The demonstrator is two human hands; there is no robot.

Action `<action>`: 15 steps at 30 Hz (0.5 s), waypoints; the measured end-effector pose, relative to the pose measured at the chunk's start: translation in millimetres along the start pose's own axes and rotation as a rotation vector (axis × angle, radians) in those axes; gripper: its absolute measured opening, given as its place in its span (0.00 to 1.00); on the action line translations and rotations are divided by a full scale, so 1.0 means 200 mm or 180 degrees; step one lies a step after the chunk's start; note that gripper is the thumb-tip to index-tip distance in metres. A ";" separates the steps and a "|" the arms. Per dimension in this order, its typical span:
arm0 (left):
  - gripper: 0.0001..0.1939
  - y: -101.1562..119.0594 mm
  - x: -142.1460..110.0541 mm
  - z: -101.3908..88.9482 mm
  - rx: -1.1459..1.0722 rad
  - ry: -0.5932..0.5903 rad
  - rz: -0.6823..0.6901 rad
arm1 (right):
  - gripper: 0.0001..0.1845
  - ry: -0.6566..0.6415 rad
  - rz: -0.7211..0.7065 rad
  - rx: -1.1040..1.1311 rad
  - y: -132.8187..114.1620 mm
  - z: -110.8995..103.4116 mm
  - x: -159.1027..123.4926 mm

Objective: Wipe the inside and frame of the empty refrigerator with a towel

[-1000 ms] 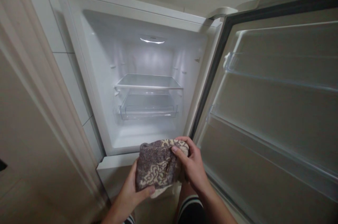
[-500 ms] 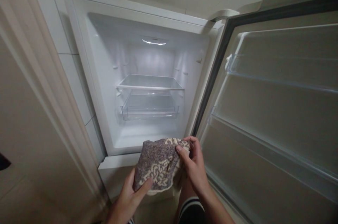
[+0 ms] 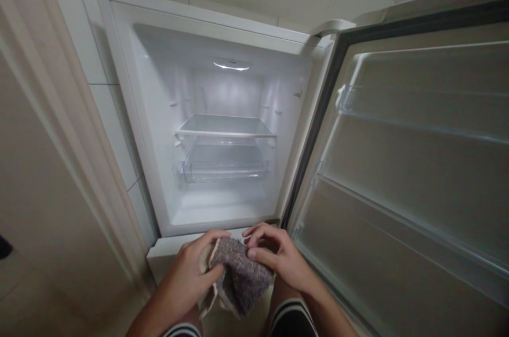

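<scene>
A greyish-purple cloth [image 3: 244, 276] with a cream edge hangs bunched between my two hands, low in front of the refrigerator [image 3: 222, 11]. My left hand [image 3: 194, 268] grips its left side, thumb in front and fingers behind. At the upper right of the cloth, my right hand [image 3: 276, 255] pinches it between curled fingers and thumb. Both hands are just outside the bottom front edge of the lit compartment. Part of the fingertips is hidden behind the cloth.
The refrigerator door [image 3: 405, 178] stands wide open on the right, with clear door racks. Inside are a glass shelf [image 3: 226, 125] and a clear drawer [image 3: 226, 171]. A tiled wall [image 3: 105, 109] and a door frame [image 3: 51, 88] run along the left. My knees are below.
The cloth has been turned and folded over, so its cream pattern no longer shows. My left hand has moved up to its top left; my right hand has moved slightly down and left.
</scene>
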State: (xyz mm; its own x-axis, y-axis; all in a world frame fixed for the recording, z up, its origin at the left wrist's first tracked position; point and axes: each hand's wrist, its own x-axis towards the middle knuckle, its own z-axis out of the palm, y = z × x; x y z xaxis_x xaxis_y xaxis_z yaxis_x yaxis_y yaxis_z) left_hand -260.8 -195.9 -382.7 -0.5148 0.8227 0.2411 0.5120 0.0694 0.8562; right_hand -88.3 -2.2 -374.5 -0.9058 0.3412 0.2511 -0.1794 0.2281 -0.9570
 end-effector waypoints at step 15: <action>0.32 -0.15 -0.06 0.04 -0.1228 0.0170 -0.0271 | 0.09 0.0143 0.0029 -0.0884 -0.04 0.06 0.04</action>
State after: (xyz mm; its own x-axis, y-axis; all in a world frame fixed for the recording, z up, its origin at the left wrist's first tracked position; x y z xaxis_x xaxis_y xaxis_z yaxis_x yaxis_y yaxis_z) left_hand -263.7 -203.8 -414.4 -0.5845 0.7920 0.1766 0.1752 -0.0893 0.9805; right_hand -99.3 -12.8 -367.4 -0.8879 0.3831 0.2547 -0.0535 0.4639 -0.8843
